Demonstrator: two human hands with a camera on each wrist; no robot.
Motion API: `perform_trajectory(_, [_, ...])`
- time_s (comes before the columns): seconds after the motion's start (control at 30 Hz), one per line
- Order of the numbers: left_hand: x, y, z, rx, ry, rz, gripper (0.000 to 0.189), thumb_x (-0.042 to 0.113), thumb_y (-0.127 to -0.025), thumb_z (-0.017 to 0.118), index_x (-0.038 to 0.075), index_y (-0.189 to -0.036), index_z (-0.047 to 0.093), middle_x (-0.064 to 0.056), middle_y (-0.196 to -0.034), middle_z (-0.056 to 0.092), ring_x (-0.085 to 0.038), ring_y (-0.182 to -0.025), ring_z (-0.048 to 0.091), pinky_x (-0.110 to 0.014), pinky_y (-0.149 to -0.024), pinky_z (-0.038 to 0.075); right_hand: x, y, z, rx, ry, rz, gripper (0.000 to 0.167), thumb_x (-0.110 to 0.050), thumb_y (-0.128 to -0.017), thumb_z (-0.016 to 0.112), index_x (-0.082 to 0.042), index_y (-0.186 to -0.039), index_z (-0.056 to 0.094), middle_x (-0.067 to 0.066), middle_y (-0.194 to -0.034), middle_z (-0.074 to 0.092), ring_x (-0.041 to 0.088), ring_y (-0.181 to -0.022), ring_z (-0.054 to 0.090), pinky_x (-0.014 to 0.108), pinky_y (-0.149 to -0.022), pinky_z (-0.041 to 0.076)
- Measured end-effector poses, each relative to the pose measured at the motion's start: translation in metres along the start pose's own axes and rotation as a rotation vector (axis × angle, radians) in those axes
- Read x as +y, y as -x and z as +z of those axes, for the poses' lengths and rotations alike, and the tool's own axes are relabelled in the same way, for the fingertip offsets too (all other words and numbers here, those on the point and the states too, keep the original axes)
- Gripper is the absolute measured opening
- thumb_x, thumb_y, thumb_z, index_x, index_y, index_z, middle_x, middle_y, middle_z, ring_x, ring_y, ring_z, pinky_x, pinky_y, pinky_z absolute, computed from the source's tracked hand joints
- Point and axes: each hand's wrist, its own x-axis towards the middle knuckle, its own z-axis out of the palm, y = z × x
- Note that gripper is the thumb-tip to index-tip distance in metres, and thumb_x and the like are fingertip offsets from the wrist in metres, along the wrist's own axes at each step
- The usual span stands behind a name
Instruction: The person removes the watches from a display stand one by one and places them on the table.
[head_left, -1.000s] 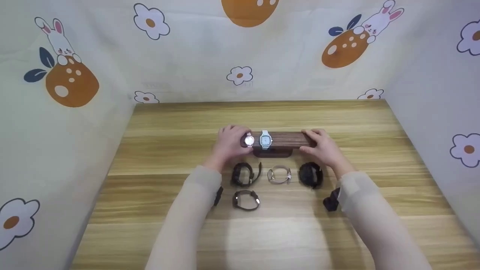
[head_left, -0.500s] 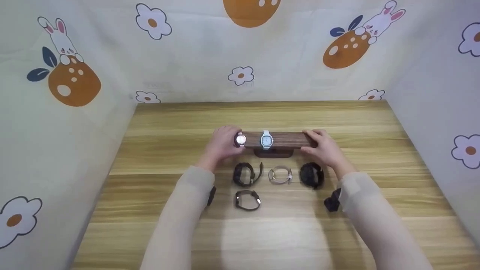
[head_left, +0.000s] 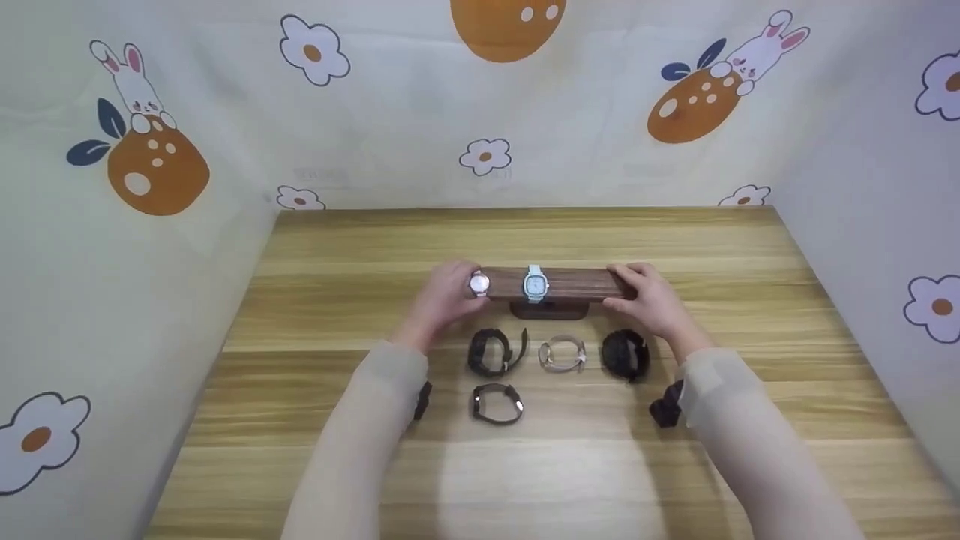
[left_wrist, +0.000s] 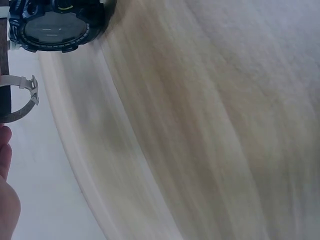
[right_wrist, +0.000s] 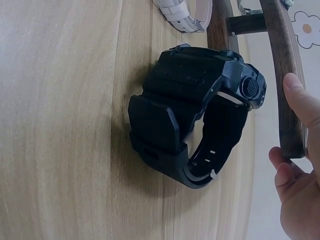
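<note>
A dark wooden watch stand (head_left: 577,283) with a raised bar stands mid-table. My right hand (head_left: 649,300) grips the bar's right end; in the right wrist view its thumb and fingers (right_wrist: 295,100) close round the bar (right_wrist: 282,65). At the left end, my left hand (head_left: 444,298) pinches a small round-faced wristwatch (head_left: 479,283), which sits on the bar. Its pale buckled strap (left_wrist: 31,92) loops beneath the bar in the left wrist view. A pale blue square-faced wristwatch (head_left: 535,284) sits farther along the bar. The bar's left tip is hidden by the left hand.
In front of the stand lie a black digital watch (head_left: 480,352), a light-strapped watch (head_left: 562,354) and a bulky black watch (head_left: 624,355). Nearer me lies a thin dark-strapped watch (head_left: 497,405). Patterned cloth (head_left: 397,112) encloses the table's back and sides.
My left hand has shifted left with the small round-faced wristwatch, which now sits farther from the pale blue one. The right hand and stand keep their place; the head view tilted slightly.
</note>
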Motion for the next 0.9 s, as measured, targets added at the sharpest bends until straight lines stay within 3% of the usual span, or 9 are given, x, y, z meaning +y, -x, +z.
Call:
perform_trajectory(0.33, [-0.002, 0.011, -0.002, 0.082, 0.034, -0.019, 0.043, 0.018, -0.074, 0.077, -0.002, -0.107, 0.059, -0.014, -0.102, 0.063, -0.030, -0.098, 0.056, -0.041, -0.092, 0.044, -0.002, 0.000, -0.001, 0.000, -0.007, 0.001, 0.062, -0.024, -0.083, 0.072, -0.005, -0.137, 0.047, 0.027, -0.132, 0.041, 0.046, -0.118, 0.043, 0.056, -0.102, 0.032])
perform_trajectory(0.6, [-0.002, 0.022, 0.001, 0.162, 0.104, -0.057, 0.045, 0.015, -0.071, 0.081, 0.000, -0.109, 0.061, -0.015, -0.106, 0.055, -0.029, -0.100, 0.052, -0.039, -0.092, 0.045, 0.000, -0.001, 0.001, -0.006, -0.010, 0.008, 0.062, -0.024, -0.084, 0.071, -0.005, -0.137, 0.046, 0.028, -0.132, 0.040, 0.045, -0.119, 0.042, 0.055, -0.103, 0.032])
perform_trajectory(0.9, [-0.004, 0.031, 0.001, 0.214, 0.134, 0.008, 0.048, 0.018, -0.069, 0.082, 0.000, -0.108, 0.061, -0.009, -0.099, 0.056, -0.025, -0.093, 0.053, -0.036, -0.087, 0.047, 0.000, 0.002, 0.002, 0.028, -0.011, -0.019, 0.062, -0.028, -0.083, 0.072, -0.004, -0.135, 0.048, 0.029, -0.131, 0.041, 0.048, -0.115, 0.044, 0.057, -0.100, 0.034])
